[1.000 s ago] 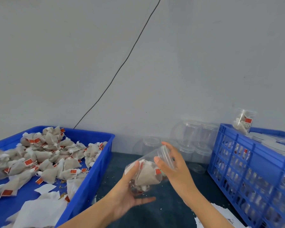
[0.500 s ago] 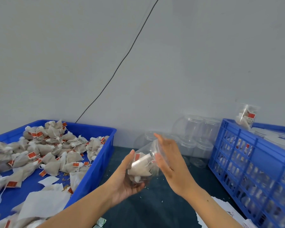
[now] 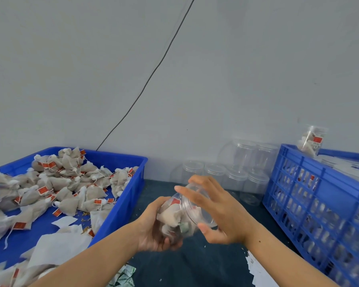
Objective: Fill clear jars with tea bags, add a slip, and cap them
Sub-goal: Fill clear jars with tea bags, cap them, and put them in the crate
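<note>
While hands hold jar (image 3: 180,216), crate (image 3: 319,204) beside.

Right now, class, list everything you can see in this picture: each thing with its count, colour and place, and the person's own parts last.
Tray: one, blue, left.
Loose tea bags: many, beige with red tags, in the tray.
White paper sheets: several, near end of the tray.
Held jar: one, clear, tilted, tea bags inside, centre.
Empty jars: about six, clear, stacked against the wall.
Crate: one, blue, right, holding filled jars.
Filled jar on top: one, clear, on the crate's far edge.
Cable: one, black, running up the wall.
Table top: dark.
Left hand: grips the jar's base.
Right hand: fingers curled round the jar's mouth end.
</note>
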